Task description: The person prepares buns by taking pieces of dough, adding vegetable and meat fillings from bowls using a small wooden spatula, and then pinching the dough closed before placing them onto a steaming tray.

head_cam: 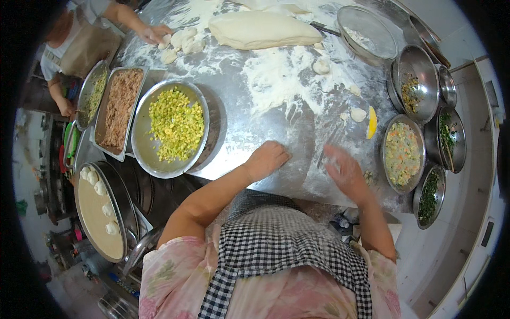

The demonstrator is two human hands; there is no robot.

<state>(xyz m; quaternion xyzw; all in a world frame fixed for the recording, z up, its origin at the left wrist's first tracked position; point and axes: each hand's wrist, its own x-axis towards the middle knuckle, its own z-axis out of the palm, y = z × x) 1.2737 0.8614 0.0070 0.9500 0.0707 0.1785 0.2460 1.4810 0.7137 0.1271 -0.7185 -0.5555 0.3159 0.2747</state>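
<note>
My left hand (267, 160) rests near the front edge of the floured metal table (243, 103), fingers curled downward; whatever may be under them is hidden. To its right is my right hand (343, 169), blurred by motion, with fingers apart and nothing visible in it. Beyond the right hand lie a small dough piece (358, 115) and a yellow dough scraper (371, 122). A steel bowl of diced green-and-yellow vegetables (175, 123) stands left of my left hand. Nearest my right hand on the other side is a bowl of shredded vegetable filling (403, 153).
A large dough slab (263, 31) lies at the back, near a knife handle (324, 28) and a sieve (368, 34). Far left, a co-worker's hand (153, 34) touches dough pieces. A meat tray (121, 107) and steamer with buns (99, 215) stand left; several bowls (416, 83) line the right.
</note>
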